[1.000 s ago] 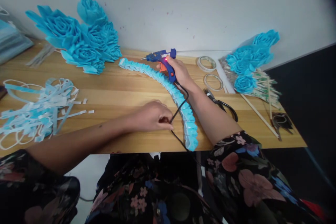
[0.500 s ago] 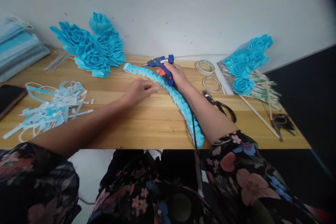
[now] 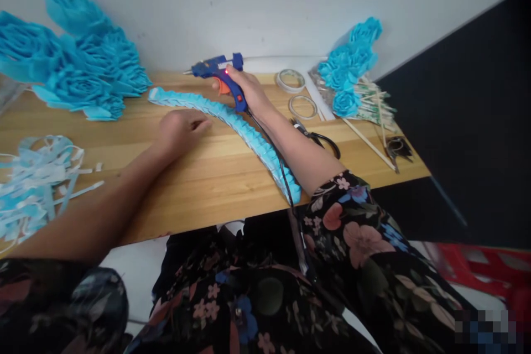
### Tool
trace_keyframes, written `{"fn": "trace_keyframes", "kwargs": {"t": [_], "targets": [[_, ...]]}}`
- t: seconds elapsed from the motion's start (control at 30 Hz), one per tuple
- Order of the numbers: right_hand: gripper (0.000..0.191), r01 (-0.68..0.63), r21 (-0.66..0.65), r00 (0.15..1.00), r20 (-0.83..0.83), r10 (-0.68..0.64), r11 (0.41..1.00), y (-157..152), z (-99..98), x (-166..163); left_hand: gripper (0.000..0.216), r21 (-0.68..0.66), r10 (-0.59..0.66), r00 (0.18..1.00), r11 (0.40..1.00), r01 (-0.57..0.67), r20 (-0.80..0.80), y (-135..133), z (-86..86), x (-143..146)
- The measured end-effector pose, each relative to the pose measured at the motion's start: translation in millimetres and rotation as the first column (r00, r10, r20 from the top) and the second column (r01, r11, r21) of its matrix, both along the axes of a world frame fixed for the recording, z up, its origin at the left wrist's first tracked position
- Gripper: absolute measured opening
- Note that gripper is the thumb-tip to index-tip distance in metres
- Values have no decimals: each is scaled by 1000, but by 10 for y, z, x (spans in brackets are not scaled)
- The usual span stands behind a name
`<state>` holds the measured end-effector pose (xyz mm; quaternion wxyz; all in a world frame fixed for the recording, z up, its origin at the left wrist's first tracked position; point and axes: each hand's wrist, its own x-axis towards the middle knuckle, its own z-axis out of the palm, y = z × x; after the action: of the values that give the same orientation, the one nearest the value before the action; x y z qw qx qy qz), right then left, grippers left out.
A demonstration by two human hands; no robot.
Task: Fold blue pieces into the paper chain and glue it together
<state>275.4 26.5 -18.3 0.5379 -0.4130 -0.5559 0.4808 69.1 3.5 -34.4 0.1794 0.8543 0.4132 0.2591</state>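
My right hand (image 3: 253, 91) grips a blue hot glue gun (image 3: 219, 66) with an orange trigger. Its metal nozzle points left, beyond the far side of a long pleated light-blue strip (image 3: 232, 116). A small red light shows near the thumb. The strip curves across the wooden table, from its narrow far-left end to the front edge by my right forearm. My left hand (image 3: 182, 128) rests on the table on the near side of the strip, fingers curled in a loose fist. Nothing shows in it. The gun's black cord (image 3: 286, 177) runs over the strip and off the table.
Blue crafted flowers (image 3: 83, 61) stand at the back left, and more flowers (image 3: 348, 69) lie right, over wooden sticks (image 3: 375, 102). Cut strips and loops (image 3: 37, 182) are heaped left. Two tape rolls (image 3: 290, 82) and black-handled scissors (image 3: 319, 138) lie right of my arm.
The camera view has turned, so the table appears tilted and shifted left. The glue gun has moved slightly farther from the pleated strip. My left hand stays about where it was beside the strip.
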Motion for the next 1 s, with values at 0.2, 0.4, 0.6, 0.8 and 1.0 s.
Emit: {"fn": "trace_keyframes", "kwargs": {"t": [0.2, 0.4, 0.6, 0.8, 1.0], "targets": [[57, -18, 19, 998, -59, 19, 1000, 8, 162, 44, 30, 304, -457, 880, 826, 475, -131, -520, 170, 306], [62, -3, 47, 997, -77, 6, 999, -22, 373, 14, 36, 288, -659, 683, 620, 730, -314, -1023, 220, 701], [53, -41, 55, 991, -128, 48, 998, -126, 519, 8, 33, 296, -624, 693, 628, 720, -362, -1047, 111, 814], [56, -96, 79, 969, -218, 112, 992, -191, 568, 17, 33, 284, -559, 703, 656, 700, -440, -1102, 133, 903], [34, -62, 105, 970, -226, 84, 993, -351, 808, 141, 29, 285, -383, 752, 756, 589, -536, -920, 70, 822]]}}
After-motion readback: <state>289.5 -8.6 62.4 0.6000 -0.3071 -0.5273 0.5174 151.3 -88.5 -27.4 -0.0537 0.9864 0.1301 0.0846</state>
